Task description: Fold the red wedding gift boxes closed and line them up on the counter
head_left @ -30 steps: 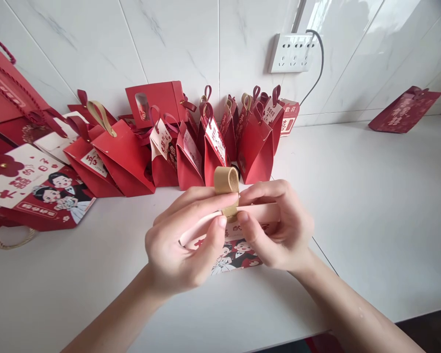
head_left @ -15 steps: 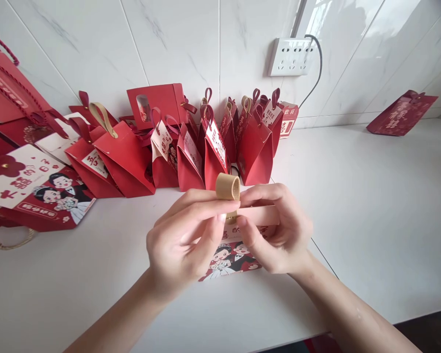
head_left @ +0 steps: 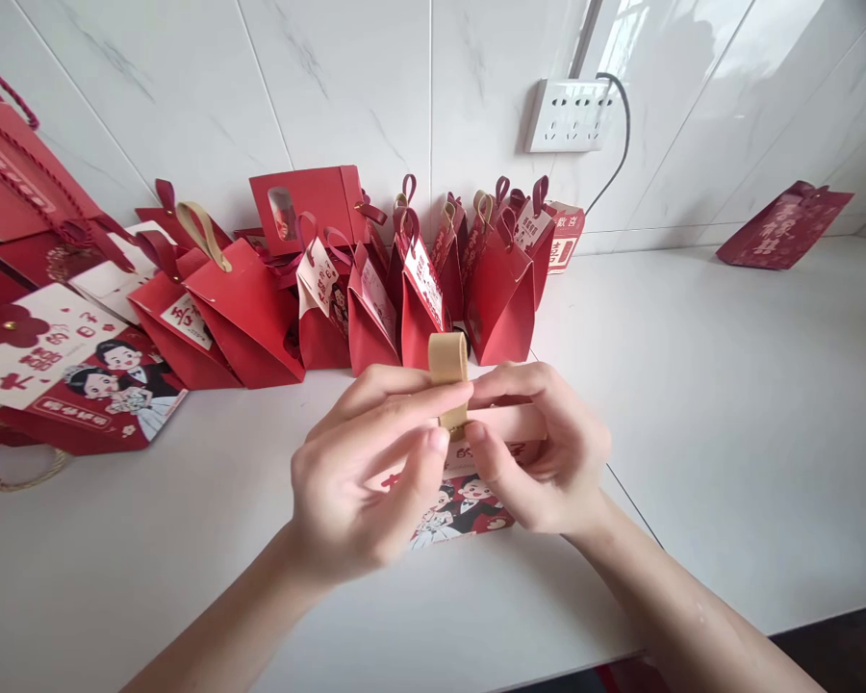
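A paper gift box [head_left: 462,517] with a cartoon bride and groom on its front stands on the white counter before me, its pale top edge partly behind my fingers. From that top edge rises a gold ribbon loop [head_left: 448,356]. My left hand [head_left: 371,472] pinches the top of the box from the left, thumb in front at the ribbon's base and fingers behind it. On the other side my right hand [head_left: 545,452] grips the pale top edge, its thumb beside the ribbon. Both hands hide much of the box's upper part.
Several red gift boxes [head_left: 503,303] with ribbon loops line the tiled wall. At left lie a larger bride-and-groom box [head_left: 108,409] and red bags with rope handles [head_left: 21,173]. A dark red box [head_left: 785,226] stands far right. A socket panel [head_left: 572,115] with a cable is on the wall.
The gold ribbon loop now stands more upright and shows more of its lower part. My left fingers have shifted slightly, and both hands stay at the top of the box.
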Available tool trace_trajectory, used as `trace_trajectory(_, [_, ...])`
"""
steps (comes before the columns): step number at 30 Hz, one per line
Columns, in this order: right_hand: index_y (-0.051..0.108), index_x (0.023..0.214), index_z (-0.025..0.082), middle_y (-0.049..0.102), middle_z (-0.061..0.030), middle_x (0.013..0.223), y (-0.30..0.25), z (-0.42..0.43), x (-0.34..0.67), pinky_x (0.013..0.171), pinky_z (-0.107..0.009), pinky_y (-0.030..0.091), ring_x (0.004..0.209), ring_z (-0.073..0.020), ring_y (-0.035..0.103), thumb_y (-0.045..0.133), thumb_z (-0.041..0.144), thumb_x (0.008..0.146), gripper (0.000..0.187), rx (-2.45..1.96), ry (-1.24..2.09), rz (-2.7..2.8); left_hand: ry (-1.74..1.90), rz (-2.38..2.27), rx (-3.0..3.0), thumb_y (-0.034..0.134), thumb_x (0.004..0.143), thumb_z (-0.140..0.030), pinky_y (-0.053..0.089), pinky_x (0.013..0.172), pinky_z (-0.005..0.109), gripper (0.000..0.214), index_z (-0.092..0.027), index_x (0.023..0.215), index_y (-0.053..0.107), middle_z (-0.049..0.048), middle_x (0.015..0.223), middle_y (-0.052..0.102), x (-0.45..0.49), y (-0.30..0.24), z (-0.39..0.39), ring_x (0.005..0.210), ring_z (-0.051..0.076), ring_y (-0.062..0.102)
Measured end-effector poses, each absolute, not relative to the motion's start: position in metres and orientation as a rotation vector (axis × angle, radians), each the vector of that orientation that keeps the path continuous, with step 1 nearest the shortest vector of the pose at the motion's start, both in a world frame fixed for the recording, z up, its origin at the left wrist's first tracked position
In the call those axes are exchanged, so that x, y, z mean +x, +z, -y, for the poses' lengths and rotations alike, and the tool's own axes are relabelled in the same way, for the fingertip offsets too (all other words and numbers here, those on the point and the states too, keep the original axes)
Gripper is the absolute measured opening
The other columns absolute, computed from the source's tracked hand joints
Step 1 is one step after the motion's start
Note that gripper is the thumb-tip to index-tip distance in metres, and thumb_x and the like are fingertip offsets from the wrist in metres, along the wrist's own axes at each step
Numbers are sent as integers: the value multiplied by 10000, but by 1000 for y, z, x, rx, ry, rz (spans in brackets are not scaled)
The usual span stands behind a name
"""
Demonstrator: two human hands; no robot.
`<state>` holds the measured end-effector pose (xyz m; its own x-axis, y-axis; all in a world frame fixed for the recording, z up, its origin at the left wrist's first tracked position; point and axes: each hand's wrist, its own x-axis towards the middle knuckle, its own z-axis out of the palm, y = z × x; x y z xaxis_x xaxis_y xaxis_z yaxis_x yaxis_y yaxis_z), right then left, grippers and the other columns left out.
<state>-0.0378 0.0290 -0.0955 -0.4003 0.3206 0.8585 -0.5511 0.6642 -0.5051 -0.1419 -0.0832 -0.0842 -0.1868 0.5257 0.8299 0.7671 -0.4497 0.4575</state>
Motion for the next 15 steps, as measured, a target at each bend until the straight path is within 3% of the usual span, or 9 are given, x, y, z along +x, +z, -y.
trace_trajectory(5, [585, 929, 175, 579, 22, 632, -95, -28, -37, 428, -230, 412, 479, -92, 494, 543, 68, 777, 190, 191, 992, 1732, -1764, 1449, -1954, 522, 810, 36, 574, 667, 181, 501, -206, 1241, 610, 53, 1097, 595, -143, -86, 83, 860, 102, 628])
trace_trajectory(15, [575, 938, 185, 590, 24, 629, -95, -29, -37, 435, -234, 410, 508, -104, 520, 524, 68, 777, 205, 195, 986, 1747, -1738, 1497, -1935, 531, 834, 15, 566, 683, 153, 444, -193, 1216, 621, 27, 1078, 611, -144, -85, 84, 851, 79, 621])
